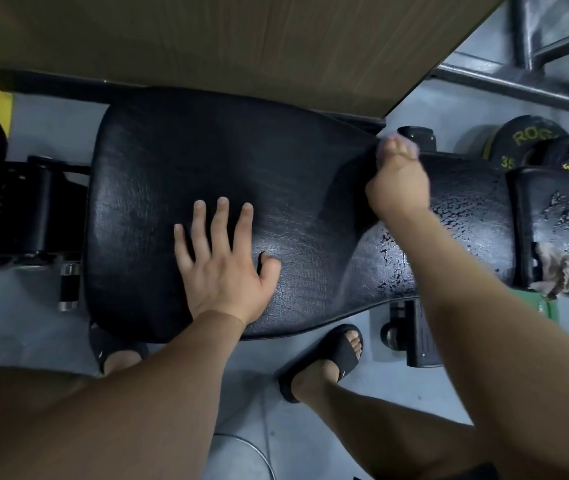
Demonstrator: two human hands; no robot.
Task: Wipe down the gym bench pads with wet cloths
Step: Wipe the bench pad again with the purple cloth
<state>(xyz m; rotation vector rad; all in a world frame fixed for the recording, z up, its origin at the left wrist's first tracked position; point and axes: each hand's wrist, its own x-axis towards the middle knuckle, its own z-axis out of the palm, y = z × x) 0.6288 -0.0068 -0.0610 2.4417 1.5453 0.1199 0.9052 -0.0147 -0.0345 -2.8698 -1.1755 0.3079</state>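
Black vinyl pad, one hand flat and one wiping

Vinyl of the bench pad (pixel 179 161) lies under both hands. The left hand (pixel 227 271) is released and rests flat on the wide part of the pad, towards its near edge, with straight fingers spread and the thumb out to the side. The right hand (pixel 399 188) is clenched round a pale lilac cloth (pixel 392 136), which peeps out past the knuckles. It presses the cloth at the far edge of the pad, just where the wide part narrows. Beside that hand, the narrow part carries a patchy wet sheen (pixel 449 230).

Past the narrow end sits a smaller black pad (pixel 553 216), close by, with its cover torn at the near corner and pale stuffing (pixel 553 271) showing. Behind it, dark weight plates (pixel 525 140) with yellow lettering lie on the grey floor. A brown wood-grain board (pixel 206 39) overhangs the far edge of the bench.

At the near edge, two feet in black slides stand on the floor, the left slide (pixel 103 344) partly under the pad and the right slide (pixel 338 355) clear of it. A curved grey rim (pixel 241 452) shows lower down between the legs. Whether it belongs to a container, and what it holds, cannot be told.
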